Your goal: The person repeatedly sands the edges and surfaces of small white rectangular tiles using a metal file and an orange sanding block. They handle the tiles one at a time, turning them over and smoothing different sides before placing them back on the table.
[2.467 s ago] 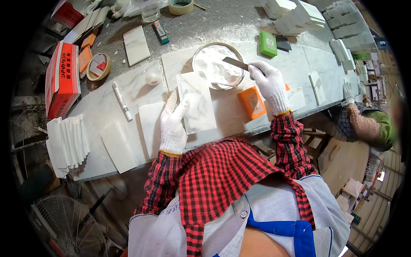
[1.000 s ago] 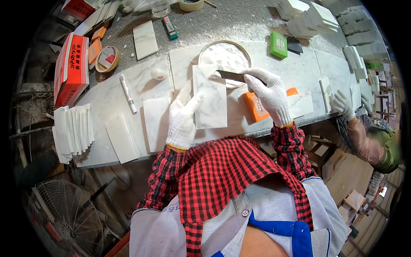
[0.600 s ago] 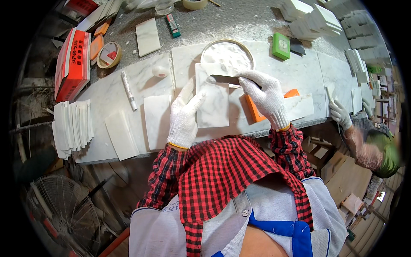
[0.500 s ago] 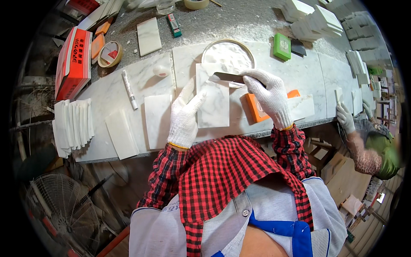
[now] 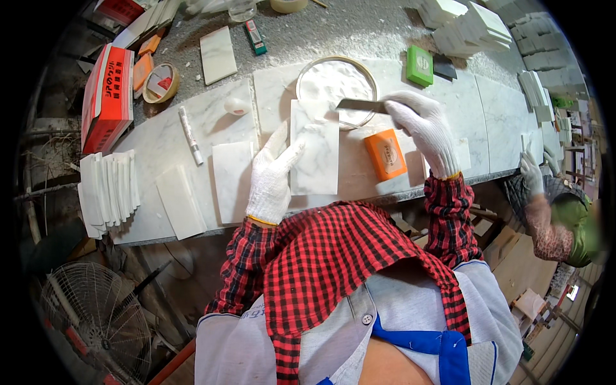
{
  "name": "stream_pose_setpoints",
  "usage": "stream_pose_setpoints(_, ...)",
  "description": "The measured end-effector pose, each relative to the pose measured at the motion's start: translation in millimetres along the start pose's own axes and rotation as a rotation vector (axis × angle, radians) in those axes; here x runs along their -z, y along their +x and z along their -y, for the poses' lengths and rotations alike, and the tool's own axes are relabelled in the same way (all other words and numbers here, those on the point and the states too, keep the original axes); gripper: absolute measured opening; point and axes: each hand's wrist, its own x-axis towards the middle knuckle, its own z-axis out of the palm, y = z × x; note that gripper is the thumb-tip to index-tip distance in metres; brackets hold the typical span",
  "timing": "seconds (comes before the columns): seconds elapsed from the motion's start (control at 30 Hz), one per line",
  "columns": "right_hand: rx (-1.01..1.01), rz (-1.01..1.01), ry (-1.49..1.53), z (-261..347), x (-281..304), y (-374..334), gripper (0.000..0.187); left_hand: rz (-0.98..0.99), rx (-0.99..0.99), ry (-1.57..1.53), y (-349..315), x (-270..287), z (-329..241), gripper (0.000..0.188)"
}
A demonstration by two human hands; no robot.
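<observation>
My left hand (image 5: 269, 183), in a white knit glove, grips the left edge of a pale grey-veined marble tile (image 5: 315, 160), thumb lying over its face. The tile is held over the bench, covering the lower left of a round dish of white paste (image 5: 340, 76). In my gloved right hand (image 5: 425, 131) is a flat dark scraper blade (image 5: 361, 105). Its tip points left and sits by the tile's upper right edge; whether they touch I cannot tell. An orange box (image 5: 386, 155) lies below the blade, between the tile and my right wrist.
Tiles stand in a row (image 5: 110, 192) at the left; others lie flat nearby beside a white marker (image 5: 191, 136). Toward the back are a red box (image 5: 106, 99), a tape roll (image 5: 160, 83), a green box (image 5: 419, 65) and tile stacks (image 5: 475, 32). A co-worker's gloved hand (image 5: 531, 173) shows far right.
My right hand has moved right and turned, drawing the blade from over the tile's upper part to its right edge. The orange box is more exposed. My left hand still holds the tile.
</observation>
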Motion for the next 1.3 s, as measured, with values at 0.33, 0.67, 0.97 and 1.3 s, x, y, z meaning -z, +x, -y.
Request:
stream_pose_setpoints(0.33,0.197,0.342,-0.324,27,-22,33,0.028,0.009,0.015,0.062,-2,0,0,0.058)
stream_pose_setpoints(0.67,0.345,0.391,-0.552,35,3,73,0.025,0.02,0.063,-0.046,9,-1,-3,0.057)
stream_pose_setpoints(0.97,0.245,0.492,-0.349,37,15,103,0.028,-0.031,0.046,-0.019,21,0,-10,0.058)
stream_pose_setpoints(1.3,0.273,0.489,-0.591,20,24,131,0.032,-0.056,0.043,-0.003,27,-2,-15,0.056)
